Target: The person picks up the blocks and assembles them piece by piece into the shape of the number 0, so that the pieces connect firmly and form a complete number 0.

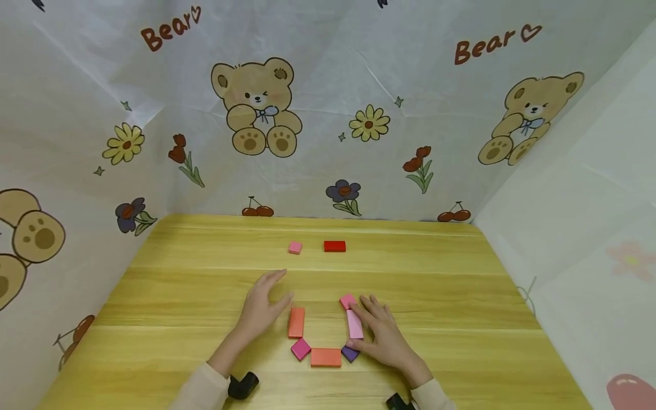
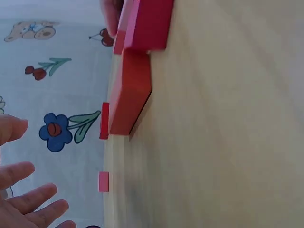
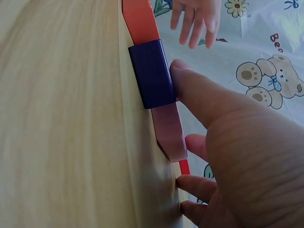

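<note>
Wooden-looking blocks form a U on the table. An orange block (image 1: 296, 323) stands on its left side, followed by a magenta block (image 1: 300, 349), a second orange block (image 1: 326, 357), a purple block (image 1: 351, 353), a light pink block (image 1: 355, 324) and a pink block (image 1: 348, 302). My right hand (image 1: 385, 336) lies along the right side, its index fingertip at the pink block and its thumb by the purple block (image 3: 152, 73). Its fingers are extended. To the left, my left hand (image 1: 260, 307) hovers near the left orange block (image 2: 130, 92), fingers spread and holding nothing.
Farther back on the wooden table (image 1: 435, 273) lie a small pink block (image 1: 295, 247) and a red block (image 1: 335, 246). A bear-printed cloth (image 1: 318, 171) hangs behind the table and at both sides. Black devices (image 1: 243, 386) sit at the wrists.
</note>
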`<state>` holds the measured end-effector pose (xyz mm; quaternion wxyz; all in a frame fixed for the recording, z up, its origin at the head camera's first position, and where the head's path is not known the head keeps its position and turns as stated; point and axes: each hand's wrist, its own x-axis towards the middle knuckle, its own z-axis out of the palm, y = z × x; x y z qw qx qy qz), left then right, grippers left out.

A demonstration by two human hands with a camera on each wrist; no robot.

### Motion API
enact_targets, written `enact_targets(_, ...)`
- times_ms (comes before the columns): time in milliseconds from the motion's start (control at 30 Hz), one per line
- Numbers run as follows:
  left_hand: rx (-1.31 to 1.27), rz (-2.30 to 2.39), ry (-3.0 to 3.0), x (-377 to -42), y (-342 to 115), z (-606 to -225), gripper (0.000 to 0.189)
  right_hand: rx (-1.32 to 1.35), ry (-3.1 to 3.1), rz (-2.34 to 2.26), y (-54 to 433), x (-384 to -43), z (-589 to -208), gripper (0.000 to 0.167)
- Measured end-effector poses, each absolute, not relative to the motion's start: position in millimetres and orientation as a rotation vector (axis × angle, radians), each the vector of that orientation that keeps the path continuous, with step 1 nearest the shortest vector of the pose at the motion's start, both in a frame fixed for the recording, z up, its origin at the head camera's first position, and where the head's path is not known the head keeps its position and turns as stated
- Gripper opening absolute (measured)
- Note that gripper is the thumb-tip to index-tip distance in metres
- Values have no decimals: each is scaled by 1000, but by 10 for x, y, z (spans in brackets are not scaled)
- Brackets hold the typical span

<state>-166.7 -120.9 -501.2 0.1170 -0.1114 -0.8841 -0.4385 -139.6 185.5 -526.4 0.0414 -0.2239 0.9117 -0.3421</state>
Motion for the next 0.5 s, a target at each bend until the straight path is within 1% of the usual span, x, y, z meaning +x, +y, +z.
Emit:
enact_targets(267,-191,-1365,-2631,-2347,-1299,-4965,55,-701,2791,-1057,1857,-1388,-5289,79)
enact_targets(500,-204,-1361,-2679,-2720,-1283,-5021,56,-699,2798,-1038,1875,-1388,-5284,79)
